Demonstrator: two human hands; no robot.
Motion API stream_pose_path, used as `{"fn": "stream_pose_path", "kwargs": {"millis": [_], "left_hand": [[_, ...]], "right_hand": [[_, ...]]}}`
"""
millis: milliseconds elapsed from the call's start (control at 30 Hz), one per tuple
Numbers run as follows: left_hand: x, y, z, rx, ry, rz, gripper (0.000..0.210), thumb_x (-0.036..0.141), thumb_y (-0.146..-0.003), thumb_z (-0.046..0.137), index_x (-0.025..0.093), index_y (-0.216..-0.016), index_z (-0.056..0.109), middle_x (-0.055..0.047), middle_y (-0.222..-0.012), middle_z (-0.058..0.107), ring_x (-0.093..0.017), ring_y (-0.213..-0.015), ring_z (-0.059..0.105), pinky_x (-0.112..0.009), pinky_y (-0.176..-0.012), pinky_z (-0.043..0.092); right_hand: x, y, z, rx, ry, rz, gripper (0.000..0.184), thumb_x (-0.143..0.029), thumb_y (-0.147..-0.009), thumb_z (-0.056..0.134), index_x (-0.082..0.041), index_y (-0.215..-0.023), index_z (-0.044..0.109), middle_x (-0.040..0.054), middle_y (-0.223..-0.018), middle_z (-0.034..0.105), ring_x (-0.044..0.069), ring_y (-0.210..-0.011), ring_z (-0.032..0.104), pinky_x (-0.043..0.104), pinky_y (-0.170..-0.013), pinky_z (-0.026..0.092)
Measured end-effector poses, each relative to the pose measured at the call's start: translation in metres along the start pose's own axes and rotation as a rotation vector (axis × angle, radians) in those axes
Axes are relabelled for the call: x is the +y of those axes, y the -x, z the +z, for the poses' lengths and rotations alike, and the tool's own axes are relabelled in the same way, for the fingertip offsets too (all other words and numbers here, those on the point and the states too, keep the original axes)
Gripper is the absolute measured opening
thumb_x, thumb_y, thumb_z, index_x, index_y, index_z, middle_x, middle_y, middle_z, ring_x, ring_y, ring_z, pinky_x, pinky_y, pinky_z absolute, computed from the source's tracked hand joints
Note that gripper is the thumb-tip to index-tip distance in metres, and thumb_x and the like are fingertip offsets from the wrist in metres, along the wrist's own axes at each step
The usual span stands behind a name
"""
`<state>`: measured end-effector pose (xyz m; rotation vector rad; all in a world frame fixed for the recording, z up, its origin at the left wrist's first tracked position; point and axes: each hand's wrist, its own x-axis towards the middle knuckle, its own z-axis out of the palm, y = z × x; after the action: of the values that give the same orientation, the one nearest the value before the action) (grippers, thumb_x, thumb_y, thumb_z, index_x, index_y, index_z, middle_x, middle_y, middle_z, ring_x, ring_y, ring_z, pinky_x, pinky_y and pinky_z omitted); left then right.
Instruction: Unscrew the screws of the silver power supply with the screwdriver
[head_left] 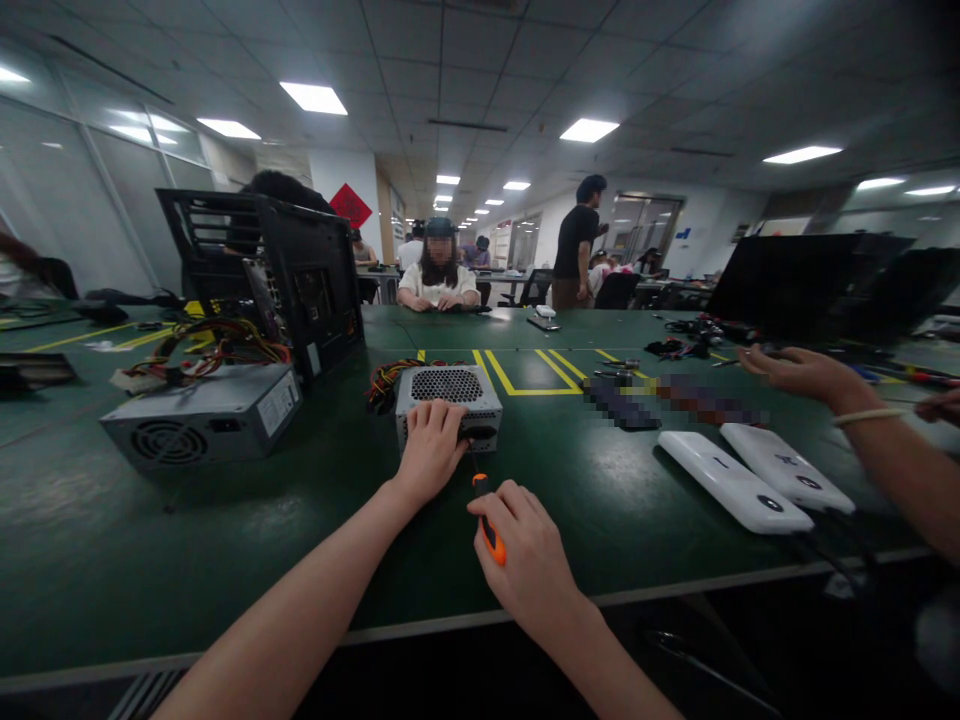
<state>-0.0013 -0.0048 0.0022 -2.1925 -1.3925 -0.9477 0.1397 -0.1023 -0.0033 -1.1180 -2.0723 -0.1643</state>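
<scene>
My left hand rests on the near face of a small silver power supply unit with a mesh top, which stands on the green table. My right hand grips an orange-and-black screwdriver; its shaft points up toward the unit's near side. A bundle of coloured wires trails from the unit's left side.
A larger grey power supply and an open black computer case stand at left. Two white flat devices lie at right, near another person's arm. Laptops sit far right. Other people sit and stand beyond the table.
</scene>
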Motion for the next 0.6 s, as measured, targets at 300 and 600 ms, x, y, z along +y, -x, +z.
{"fn": "stream_pose_path", "kwargs": {"millis": [300,600], "left_hand": [[0.0003,-0.0001,-0.0005,0.007,-0.024,0.003,0.035,0.025,-0.074,0.055,0.019,-0.108,0.046,-0.008,-0.102,0.047,-0.025,-0.095,0.038,-0.039,-0.083,0.033],[0.0006,0.0003,-0.0024,-0.004,-0.023,0.000,0.035,0.024,-0.074,0.054,0.018,-0.108,0.046,-0.008,-0.102,0.047,-0.024,-0.095,0.037,-0.039,-0.082,0.033]], "right_hand": [[0.0008,-0.0004,0.0041,0.038,-0.069,0.086,0.017,-0.020,-0.084,0.042,-0.015,-0.097,0.052,0.0044,-0.080,0.056,0.015,-0.071,0.053,0.027,-0.066,0.043],[0.0022,0.0003,0.0027,0.058,0.003,0.047,0.015,-0.008,-0.075,0.047,-0.019,-0.079,0.057,0.0028,-0.078,0.050,0.015,-0.072,0.049,0.027,-0.066,0.041]]}}
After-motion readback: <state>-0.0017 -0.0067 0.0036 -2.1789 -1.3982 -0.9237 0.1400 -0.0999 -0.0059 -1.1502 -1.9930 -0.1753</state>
